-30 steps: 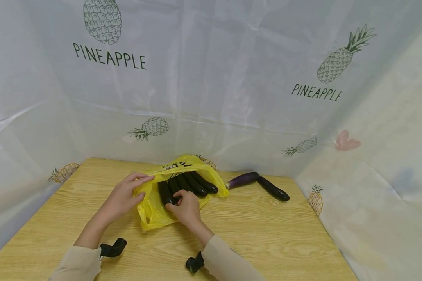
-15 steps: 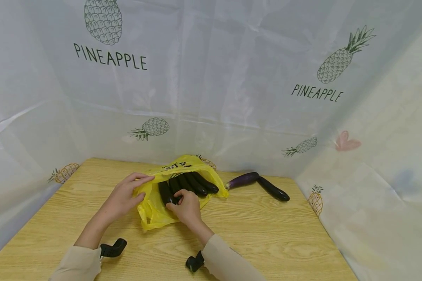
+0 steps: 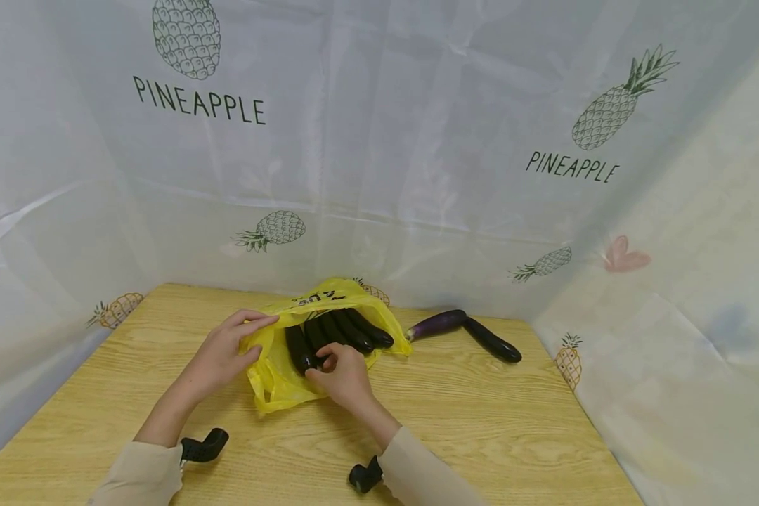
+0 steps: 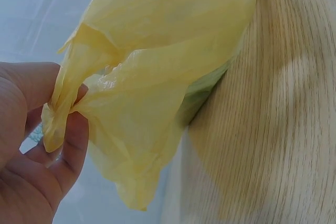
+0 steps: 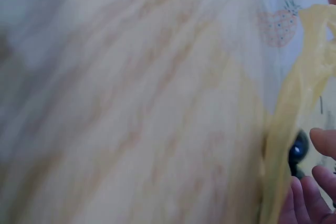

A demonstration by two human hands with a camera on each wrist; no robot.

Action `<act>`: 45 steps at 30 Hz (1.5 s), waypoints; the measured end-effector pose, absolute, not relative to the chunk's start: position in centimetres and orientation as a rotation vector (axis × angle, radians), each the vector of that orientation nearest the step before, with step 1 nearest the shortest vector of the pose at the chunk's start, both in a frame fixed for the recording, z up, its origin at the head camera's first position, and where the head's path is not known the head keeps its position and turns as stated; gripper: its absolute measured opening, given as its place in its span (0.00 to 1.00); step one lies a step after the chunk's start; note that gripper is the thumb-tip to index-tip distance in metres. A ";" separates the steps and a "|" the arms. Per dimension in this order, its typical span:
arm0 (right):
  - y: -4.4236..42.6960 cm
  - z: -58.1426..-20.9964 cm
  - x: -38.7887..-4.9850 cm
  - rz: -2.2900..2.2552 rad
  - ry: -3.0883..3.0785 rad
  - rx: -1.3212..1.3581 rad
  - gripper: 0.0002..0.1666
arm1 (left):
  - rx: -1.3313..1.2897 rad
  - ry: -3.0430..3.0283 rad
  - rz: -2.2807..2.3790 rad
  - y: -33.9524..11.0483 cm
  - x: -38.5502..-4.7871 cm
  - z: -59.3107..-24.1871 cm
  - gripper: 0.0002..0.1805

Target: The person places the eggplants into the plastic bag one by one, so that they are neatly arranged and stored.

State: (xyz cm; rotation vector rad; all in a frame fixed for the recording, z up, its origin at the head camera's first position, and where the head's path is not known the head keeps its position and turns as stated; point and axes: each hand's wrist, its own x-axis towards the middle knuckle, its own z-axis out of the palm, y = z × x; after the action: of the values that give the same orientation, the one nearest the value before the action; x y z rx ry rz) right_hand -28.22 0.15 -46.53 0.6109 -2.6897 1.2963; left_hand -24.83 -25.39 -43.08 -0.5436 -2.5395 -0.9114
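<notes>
In the head view a yellow plastic bag [image 3: 277, 393] lies on its side with its mouth facing me. Several dark eggplants [image 3: 299, 349] lie side by side inside it. My left hand [image 3: 223, 355] pinches the upper left of the bag's mouth between thumb and fingers, plain in the left wrist view, where the gathered plastic [image 4: 62, 95] shows. Just in front of the leftmost eggplants is my right hand [image 3: 346, 379], fingers bent loosely. In the right wrist view its thumb [image 5: 324, 141] stands apart from a shiny eggplant end [image 5: 299, 147].
Two more eggplants lie end to end outside the bag at the right: a purple one [image 3: 439, 323] and a darker one [image 3: 492, 340]. The wooden table [image 3: 481, 422] meets a pineapple-printed curtain [image 3: 417, 176] at its back and sides.
My right hand has drawn back slightly to the right, off the end of the leftmost eggplant. The left hand and bag have stayed put.
</notes>
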 end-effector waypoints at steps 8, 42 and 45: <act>4.2 -44.6 -28.1 1.287 -2.699 0.675 0.20 | -0.553 -2.542 -0.939 -25.2 -25.1 -42.9 0.33; 32.3 -42.3 -34.5 0.939 -2.649 0.331 0.30 | -0.551 -2.535 -0.919 -25.4 -24.7 -43.2 0.33; 33.2 -42.8 -34.9 0.918 -2.680 0.285 0.31 | -0.546 -2.540 -0.916 -25.3 -24.8 -43.2 0.33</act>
State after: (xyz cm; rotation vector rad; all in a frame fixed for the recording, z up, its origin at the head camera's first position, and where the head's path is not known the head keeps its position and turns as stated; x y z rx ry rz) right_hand -34.95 33.19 -42.83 0.2846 -2.6795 0.9175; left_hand -24.81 -25.35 -43.19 -0.5456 -2.5396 -0.9161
